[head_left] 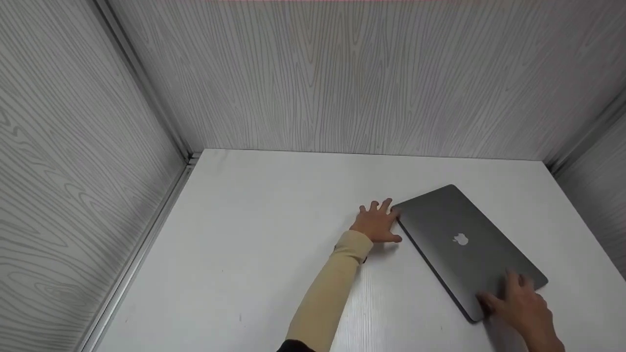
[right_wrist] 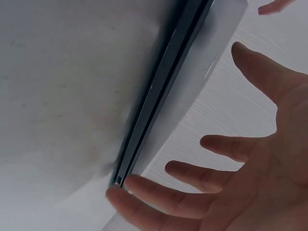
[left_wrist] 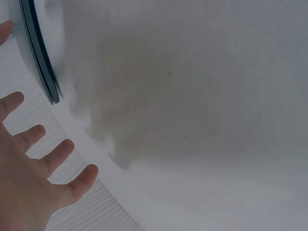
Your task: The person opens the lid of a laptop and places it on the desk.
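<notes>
Cream cloth covers the left forearm, its sleeve [head_left: 330,288] entering at six o'clock. At four o'clock, the right hand [head_left: 525,305] rests at the near end of a closed dark-grey laptop [head_left: 464,254], fingers splayed rather than wrapped round it; blur hides whether the thumb reaches beneath the edge. Lid up, pale logo [head_left: 460,239] showing, the laptop lies on the white counter [head_left: 244,244] at four o'clock of the overhead scene, slanted along an eleven-to-five line. Off its ten o'clock corner, the left hand [head_left: 376,225] spreads its fingers wide, one against that corner, gripping nothing. Set at opposite ends, the hands seem placed to steady the slab or govern its angle; light contact probably suffices, since the counter bears the weight. A wood-grained panel [head_left: 313,73] rises behind at twelve.
</notes>
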`<state>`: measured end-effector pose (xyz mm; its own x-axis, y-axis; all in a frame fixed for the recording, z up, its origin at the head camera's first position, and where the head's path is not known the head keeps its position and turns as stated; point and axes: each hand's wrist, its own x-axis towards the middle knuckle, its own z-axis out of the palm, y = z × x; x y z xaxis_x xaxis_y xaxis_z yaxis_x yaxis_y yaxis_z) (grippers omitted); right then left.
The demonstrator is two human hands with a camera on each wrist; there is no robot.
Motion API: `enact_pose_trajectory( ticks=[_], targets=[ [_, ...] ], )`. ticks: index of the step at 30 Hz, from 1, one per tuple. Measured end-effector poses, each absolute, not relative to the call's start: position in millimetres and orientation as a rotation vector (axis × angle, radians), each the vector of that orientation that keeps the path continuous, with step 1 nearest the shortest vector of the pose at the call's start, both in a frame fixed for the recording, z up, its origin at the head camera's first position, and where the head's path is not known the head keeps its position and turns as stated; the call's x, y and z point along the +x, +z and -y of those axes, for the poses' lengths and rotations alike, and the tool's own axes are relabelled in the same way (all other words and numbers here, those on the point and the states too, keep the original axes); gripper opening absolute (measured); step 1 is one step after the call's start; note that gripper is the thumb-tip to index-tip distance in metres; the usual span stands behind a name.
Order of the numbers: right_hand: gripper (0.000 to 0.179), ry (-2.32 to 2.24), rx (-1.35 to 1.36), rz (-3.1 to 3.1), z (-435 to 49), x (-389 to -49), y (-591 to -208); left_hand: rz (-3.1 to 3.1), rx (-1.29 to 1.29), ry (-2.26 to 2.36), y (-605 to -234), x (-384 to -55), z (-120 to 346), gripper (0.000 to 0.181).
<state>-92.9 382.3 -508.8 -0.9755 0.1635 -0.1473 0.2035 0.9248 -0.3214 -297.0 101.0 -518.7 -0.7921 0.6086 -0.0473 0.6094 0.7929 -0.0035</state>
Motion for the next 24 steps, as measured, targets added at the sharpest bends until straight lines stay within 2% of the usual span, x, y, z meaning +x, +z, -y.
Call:
enact_pose_trajectory(
  ticks=[3, 12, 20, 24],
  targets=[
    [0.092, -0.498, 0.277, -2.949, -378.7, -94.7, -510.7, -2.928, 0.988, -0.02, -521.1, -297.0, -102.9, 0.077],
    [0.106, -0.457, 0.253, -2.801, -369.6, -99.4, -512.2, -2.941, 1.022, -0.037, -523.0, -299.0, -109.4, 0.084],
    [0.106, -0.411, 0.171, -2.806, -359.9, -99.4, -513.7, -2.836, 0.993, 0.039, -522.2, -295.8, -114.4, 0.084],
    [0.108, -0.359, 0.118, -2.874, -357.9, -98.2, -518.8, -2.822, 1.058, 0.041, -522.5, -294.3, -120.4, 0.087]
  ],
)
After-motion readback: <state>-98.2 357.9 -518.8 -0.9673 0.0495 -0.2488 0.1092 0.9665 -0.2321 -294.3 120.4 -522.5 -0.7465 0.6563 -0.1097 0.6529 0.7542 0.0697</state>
